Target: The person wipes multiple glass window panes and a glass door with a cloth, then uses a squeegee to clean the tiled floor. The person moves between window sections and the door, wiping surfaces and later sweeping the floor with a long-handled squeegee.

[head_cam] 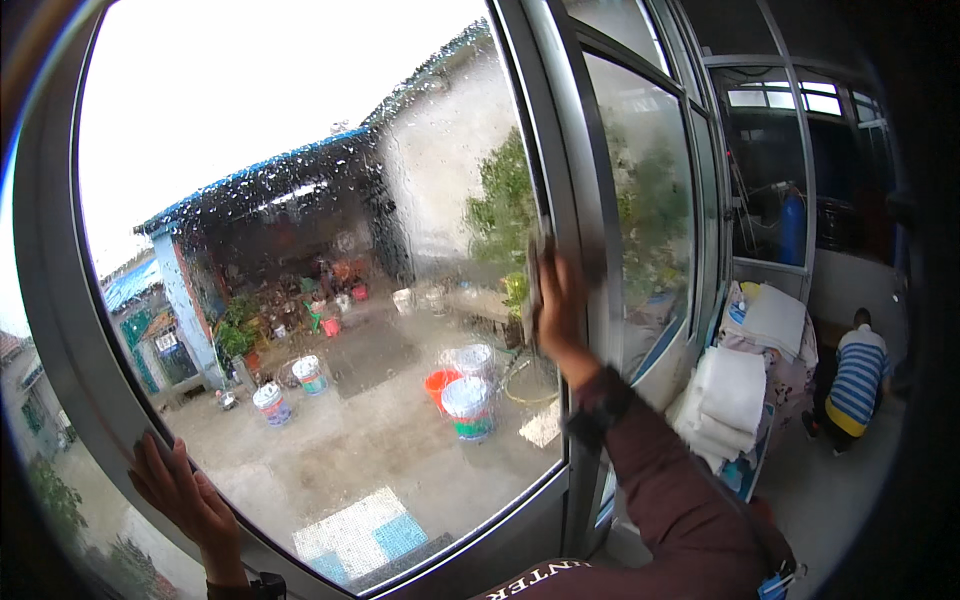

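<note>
A grey-framed window sash (52, 285) with a glass pane (315, 420) covered in water drops fills the view before me. My right hand (559, 300) presses a dark, flat cloth or pad (532, 289) against the pane's right edge, beside the frame. Its fingers point upward and partly hide what they hold. At the lower left, my left hand (184, 491) rests on the sash's frame, fingers spread, with nothing seen in it.
Right of the sash stand more window panes (645, 187). Stacked white cloths (724, 397) lie on a surface beyond my right arm. A person in a striped shirt (857, 382) crouches at the far right. Through the glass, several buckets (466, 405) stand in a wet yard.
</note>
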A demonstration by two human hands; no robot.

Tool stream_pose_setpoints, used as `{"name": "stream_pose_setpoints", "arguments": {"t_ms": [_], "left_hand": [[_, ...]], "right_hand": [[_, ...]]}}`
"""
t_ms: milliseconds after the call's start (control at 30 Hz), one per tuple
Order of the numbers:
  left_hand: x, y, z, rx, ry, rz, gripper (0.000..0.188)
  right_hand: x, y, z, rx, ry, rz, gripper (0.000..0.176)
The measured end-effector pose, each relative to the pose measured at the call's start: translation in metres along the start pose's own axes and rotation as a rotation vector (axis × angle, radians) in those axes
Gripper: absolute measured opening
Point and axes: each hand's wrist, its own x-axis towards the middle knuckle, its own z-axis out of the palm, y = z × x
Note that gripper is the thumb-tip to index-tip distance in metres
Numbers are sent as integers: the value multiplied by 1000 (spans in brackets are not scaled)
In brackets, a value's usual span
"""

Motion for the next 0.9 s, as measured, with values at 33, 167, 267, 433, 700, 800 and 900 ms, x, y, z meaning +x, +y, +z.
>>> {"name": "stream_pose_setpoints", "arguments": {"t_ms": [33,167,267,433,700,800,900], "left_hand": [[1,0,2,-18,26,9,41],[3,-1,7,-69,108,45,40],[3,-1,8,-101,74,14,39],[3,-1,9,-116,65,-13,37],[-39,-21,-20,-523,206,-215,38],[-95,-46,-57,-527,124,-265,36],[-144,-65,-78,-552,-24,-373,34]], "right_hand": [[-48,-7,-13,195,-15,105,38],[-113,-21,-37,94,-16,74,35],[-11,-27,-11,332,30,44,43],[225,-133,42,233,746,-223,23],[23,-386,-6,283,106,-619,26],[-75,-360,-39,462,-383,-896,24],[-68,-345,-33,470,-823,-1056,23]]}}
